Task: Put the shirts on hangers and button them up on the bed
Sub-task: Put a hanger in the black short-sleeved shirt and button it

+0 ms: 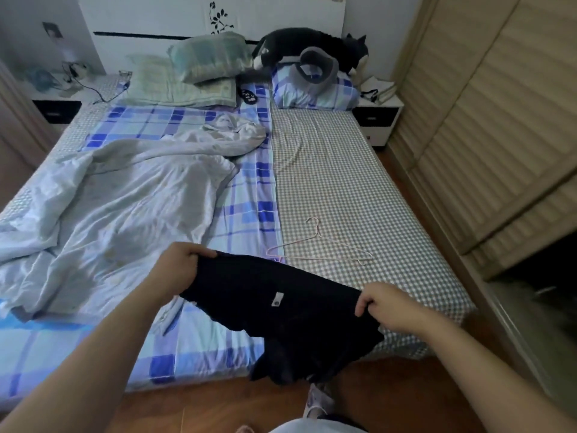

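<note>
A black shirt [281, 310] is stretched between both hands above the foot of the bed [359, 189]. My left hand [179, 260] grips its upper left edge, and my right hand [385, 306] grips its right edge. A small white label shows on the cloth, and the lower part of the shirt hangs down past the bed's edge toward the floor. A thin pink hanger [318, 248] lies flat on the grey checked sheet just beyond the shirt, untouched by either hand.
A crumpled white duvet [118, 195] covers the bed's left half. Pillows [206, 57] and a dark plush cat [312, 45] lie at the headboard. A slatted wardrobe [487, 120] runs along the right. Wooden floor [218, 407] lies below, with a slippered foot [318, 401] on it.
</note>
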